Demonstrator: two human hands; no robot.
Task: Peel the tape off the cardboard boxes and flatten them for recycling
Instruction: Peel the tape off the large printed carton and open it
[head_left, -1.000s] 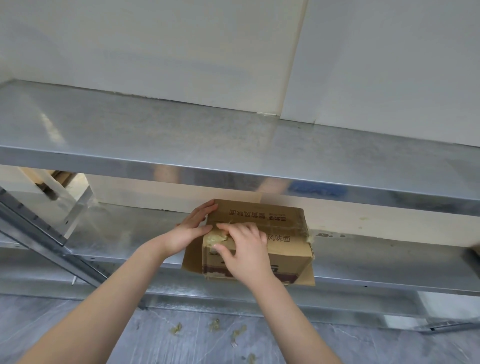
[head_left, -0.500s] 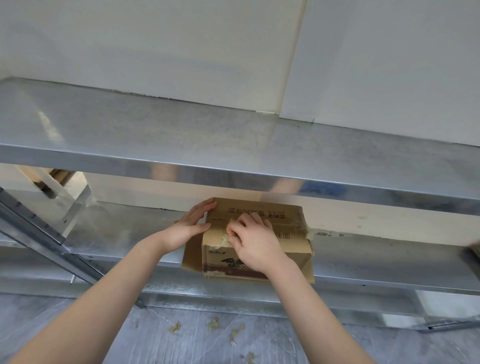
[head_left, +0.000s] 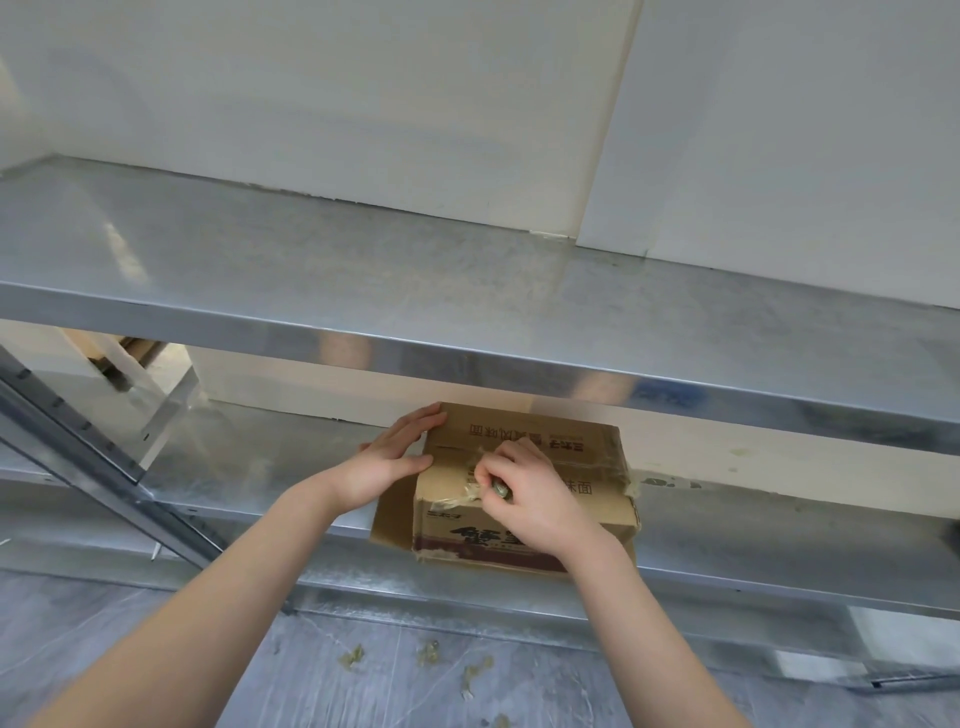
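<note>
From the head view, the cardboard box (head_left: 582, 452) sat on the lower shelf (head_left: 249, 467), its near side at the shelf's front edge; the left hand (head_left: 384, 462) lay against its left top corner, fingers straight and together; the right hand (head_left: 524, 493) had its fingers curled, pinching the tape (head_left: 457, 493) at the near top edge; a hard pull could snap the thin tape short, tear the cardboard's face, or drag the box off the edge if the bracing hand slipped.
</note>
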